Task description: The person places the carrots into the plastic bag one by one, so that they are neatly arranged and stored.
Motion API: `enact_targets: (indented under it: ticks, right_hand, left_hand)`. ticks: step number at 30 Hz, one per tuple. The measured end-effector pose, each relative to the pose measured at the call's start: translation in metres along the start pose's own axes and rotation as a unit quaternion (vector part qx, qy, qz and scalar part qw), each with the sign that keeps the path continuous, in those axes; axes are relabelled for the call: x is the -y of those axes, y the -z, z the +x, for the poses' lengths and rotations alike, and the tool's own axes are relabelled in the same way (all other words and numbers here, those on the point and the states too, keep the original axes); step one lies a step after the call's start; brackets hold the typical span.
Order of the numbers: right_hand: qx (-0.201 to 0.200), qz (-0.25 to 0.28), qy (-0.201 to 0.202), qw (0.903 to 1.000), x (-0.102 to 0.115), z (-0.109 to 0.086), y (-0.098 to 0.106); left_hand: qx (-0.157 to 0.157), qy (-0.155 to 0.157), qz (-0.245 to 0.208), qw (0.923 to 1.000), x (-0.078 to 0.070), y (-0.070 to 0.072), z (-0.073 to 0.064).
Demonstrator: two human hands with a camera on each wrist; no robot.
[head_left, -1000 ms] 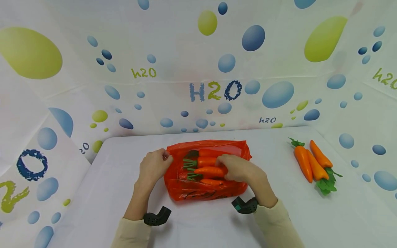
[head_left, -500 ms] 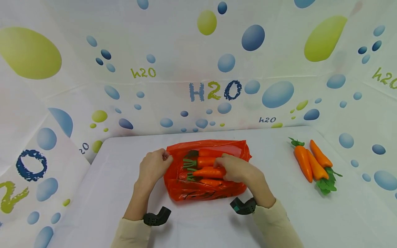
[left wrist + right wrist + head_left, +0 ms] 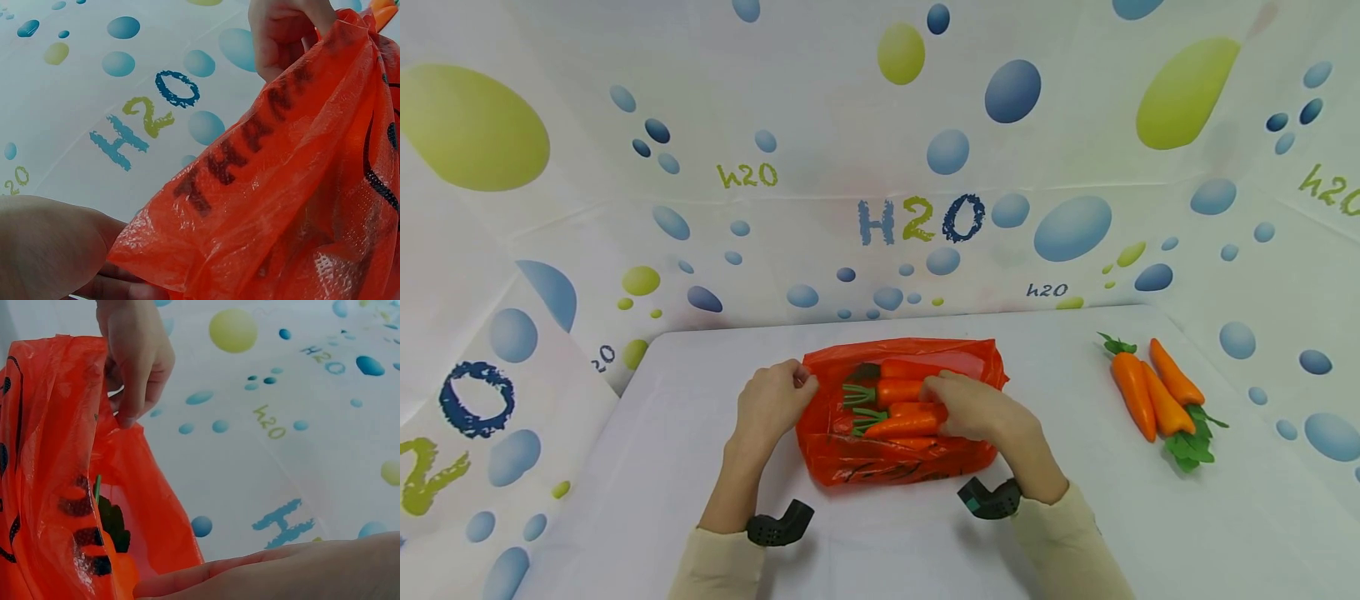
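A red plastic bag [image 3: 831, 473] lies with its mouth spread, and several orange carrots with green tops show inside. My left hand [image 3: 771, 404] pinches the bag's left edge, as the right wrist view also shows. My right hand [image 3: 981, 408] reaches into the bag from the right, its fingertips at the right end of a slightly tilted carrot [image 3: 901, 428]. Just behind that one lies another carrot [image 3: 891, 392]. In the right wrist view the right fingertips are partly hidden by the bag [image 3: 50, 462]. Dark printed letters mark the plastic in the left wrist view.
Three more carrots [image 3: 1135, 398] lie grouped on the white table [image 3: 880, 550] at the right, with green leaves [image 3: 1189, 447] at their near end. A patterned cloth [image 3: 820, 108] hangs behind the table. Black cameras [image 3: 992, 497] sit on both wrists.
The carrot at my right fingertips has swung its leafy left end nearer, and a carrot behind it now shows. My right hand has shifted only slightly; the left has stayed still.
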State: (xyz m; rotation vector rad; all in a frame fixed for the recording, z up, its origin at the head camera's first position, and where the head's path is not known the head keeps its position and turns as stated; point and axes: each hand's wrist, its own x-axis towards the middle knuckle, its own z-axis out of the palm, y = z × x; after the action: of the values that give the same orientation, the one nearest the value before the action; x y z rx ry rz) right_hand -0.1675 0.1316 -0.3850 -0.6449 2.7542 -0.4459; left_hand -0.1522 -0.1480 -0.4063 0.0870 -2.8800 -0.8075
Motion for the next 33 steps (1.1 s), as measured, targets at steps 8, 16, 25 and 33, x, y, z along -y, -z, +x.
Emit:
enact_targets:
  ticks: [8, 16, 25, 33]
  right_hand:
    - [-0.008, 0.009, -0.005, 0.9999, -0.001, -0.007, 0.005]
    - [-0.031, 0.018, -0.003, 0.9993, -0.005, -0.016, 0.013]
    - [-0.057, 0.049, 0.016, 0.9971, -0.014, -0.025, 0.021]
    - [-0.085, 0.071, 0.013, 0.9938, -0.024, -0.031, 0.023]
  left_hand:
    - [0.0, 0.004, 0.001, 1.0, -0.002, 0.0, -0.005]
    - [-0.011, -0.001, 0.002, 0.9999, -0.005, -0.001, -0.011]
    - [-0.01, 0.007, 0.004, 0.9999, -0.011, -0.002, -0.021]
    - [-0.012, -0.004, 0.002, 0.9999, -0.007, -0.002, -0.023]
